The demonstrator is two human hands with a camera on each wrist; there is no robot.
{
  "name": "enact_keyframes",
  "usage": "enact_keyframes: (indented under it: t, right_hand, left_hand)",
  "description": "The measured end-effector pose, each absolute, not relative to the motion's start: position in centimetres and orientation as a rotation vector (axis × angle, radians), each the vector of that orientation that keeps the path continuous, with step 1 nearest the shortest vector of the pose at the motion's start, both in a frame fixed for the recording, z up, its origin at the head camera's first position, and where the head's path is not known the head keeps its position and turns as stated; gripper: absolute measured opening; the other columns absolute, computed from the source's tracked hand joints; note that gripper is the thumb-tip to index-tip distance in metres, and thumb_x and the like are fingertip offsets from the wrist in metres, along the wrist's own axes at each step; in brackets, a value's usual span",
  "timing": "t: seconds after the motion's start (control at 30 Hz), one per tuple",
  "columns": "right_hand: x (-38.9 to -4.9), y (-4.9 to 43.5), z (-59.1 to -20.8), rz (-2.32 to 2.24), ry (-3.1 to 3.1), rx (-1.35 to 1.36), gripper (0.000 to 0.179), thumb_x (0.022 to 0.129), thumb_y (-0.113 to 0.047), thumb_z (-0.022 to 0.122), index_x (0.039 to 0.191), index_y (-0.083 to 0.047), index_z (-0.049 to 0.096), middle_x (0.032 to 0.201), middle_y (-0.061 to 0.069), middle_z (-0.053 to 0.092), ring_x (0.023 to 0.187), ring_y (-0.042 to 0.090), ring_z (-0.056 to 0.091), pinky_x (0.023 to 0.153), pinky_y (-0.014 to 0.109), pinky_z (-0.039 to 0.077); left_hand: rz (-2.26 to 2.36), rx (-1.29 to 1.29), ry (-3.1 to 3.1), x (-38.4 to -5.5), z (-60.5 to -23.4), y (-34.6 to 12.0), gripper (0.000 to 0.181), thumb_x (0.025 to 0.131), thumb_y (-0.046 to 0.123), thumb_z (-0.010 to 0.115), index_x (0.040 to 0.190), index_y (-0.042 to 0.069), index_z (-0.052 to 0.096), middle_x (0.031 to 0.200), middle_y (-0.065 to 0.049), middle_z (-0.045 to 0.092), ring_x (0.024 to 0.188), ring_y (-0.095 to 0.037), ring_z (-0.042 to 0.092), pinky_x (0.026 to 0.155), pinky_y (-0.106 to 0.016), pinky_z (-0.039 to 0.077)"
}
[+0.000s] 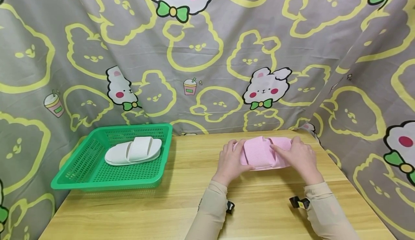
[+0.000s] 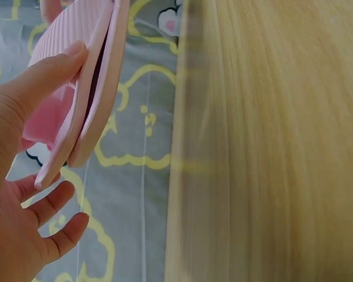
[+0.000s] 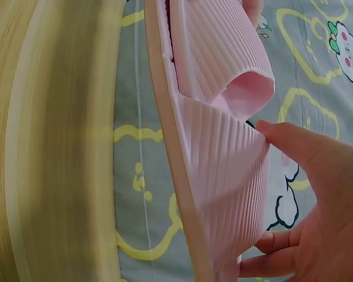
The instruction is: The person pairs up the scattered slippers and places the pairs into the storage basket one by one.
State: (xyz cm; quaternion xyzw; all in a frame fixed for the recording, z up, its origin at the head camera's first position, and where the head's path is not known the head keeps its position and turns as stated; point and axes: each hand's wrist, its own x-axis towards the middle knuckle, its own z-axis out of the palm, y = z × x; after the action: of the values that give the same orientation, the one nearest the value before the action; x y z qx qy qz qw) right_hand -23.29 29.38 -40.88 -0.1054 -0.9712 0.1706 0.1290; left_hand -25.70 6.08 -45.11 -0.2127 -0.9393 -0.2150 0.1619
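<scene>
A pair of pink slippers (image 1: 259, 153) with ribbed straps is held in both hands over the right half of the table, one slipper lying against the other. My left hand (image 1: 228, 161) grips the left end. In the left wrist view its thumb presses near the edge of one sole, and a narrow dark gap runs between the two soles. At the other end, my right hand (image 1: 301, 157) holds the pair between thumb and fingers. The right wrist view shows that thumb at the edge of a ribbed strap (image 3: 223, 176), with the fingers partly hidden behind the slipper.
To the left on the wooden table (image 1: 181, 204) stands a green plastic basket (image 1: 110, 186) with perforated walls. A white slipper (image 1: 118, 153) lies inside it. Patterned grey cloth (image 1: 207, 60) hangs behind the table and along both sides.
</scene>
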Motion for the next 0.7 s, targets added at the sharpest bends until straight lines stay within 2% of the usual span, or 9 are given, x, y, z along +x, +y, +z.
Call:
enact_keyframes:
  t: [0.2,0.33,0.53,0.7]
  right_hand:
    - [-23.5,28.5,-41.2,0.458,-2.812,-0.233,0.087,0.062,-0.081,0.048,0.09,0.001,0.047,0.072,0.02,0.056,0.064,0.035,0.053,0.046,0.033,0.031]
    - [-23.6,28.2,-41.3,0.481,-2.811,-0.244,0.089,0.061,-0.082,0.048,0.092,0.001,0.048,0.079,0.022,0.057,0.074,0.04,0.054,0.052,0.038,0.034]
    - [-23.4,28.4,-41.1,0.51,-2.828,-0.278,0.091,0.062,-0.082,0.047,0.096,0.002,0.047,0.086,0.026,0.057,0.079,0.043,0.052,0.055,0.04,0.035]
    - [-23.3,28.7,-41.0,0.513,-2.815,-0.283,0.09,0.063,-0.081,0.046,0.097,0.002,0.047,0.087,0.025,0.058,0.079,0.042,0.053,0.056,0.04,0.035]
  left_hand:
    - [-0.645,-0.638,-2.593,-25.5,-45.2,6.6,0.087,0.059,0.068,0.066,0.131,0.03,0.036,0.122,0.0,0.044,0.108,-0.017,0.043,0.088,-0.033,0.041]
    - [-0.672,-0.646,-2.593,-25.4,-45.2,6.8,0.085,0.061,0.068,0.065,0.131,0.029,0.037,0.122,0.001,0.044,0.109,-0.016,0.041,0.089,-0.033,0.04]
    - [-0.654,-0.653,-2.639,-25.3,-45.2,6.8,0.09,0.061,0.07,0.063,0.135,0.029,0.032,0.127,0.0,0.042,0.114,-0.017,0.039,0.09,-0.035,0.039]
    - [-0.581,-0.659,-2.647,-25.4,-45.4,6.7,0.105,0.055,0.069,0.068,0.14,0.028,0.023,0.133,0.0,0.037,0.12,-0.018,0.036,0.092,-0.035,0.039]
